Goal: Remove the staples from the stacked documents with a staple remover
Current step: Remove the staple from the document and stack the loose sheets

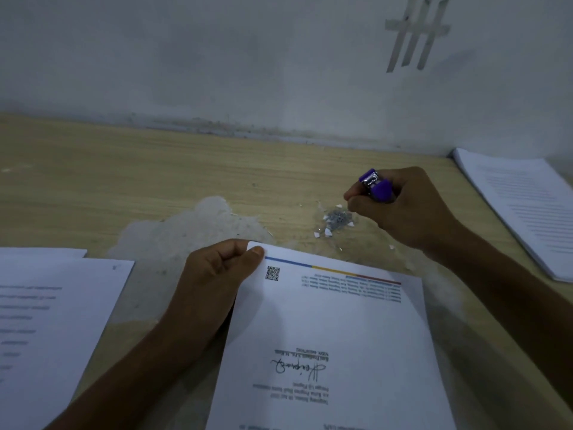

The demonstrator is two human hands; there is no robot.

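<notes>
A: We get a dim, bluish frame; we cannot tell where the light comes from.

B: We see soft shadow beside the left hand (214, 274) on the white printed sheet (325, 321) it pinches, and a small glint on the purple-and-chrome staple remover (373, 184) in the right hand (400, 206).

A: Print on the white paper stack (62, 305) left of the left hand smears. Beyond both hands, the pale wooden tabletop (124, 169)'s far edge bows.

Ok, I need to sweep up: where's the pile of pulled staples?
Head view, right of centre: the staple pile lies on the table beside the right hand, beyond the document.
</notes>
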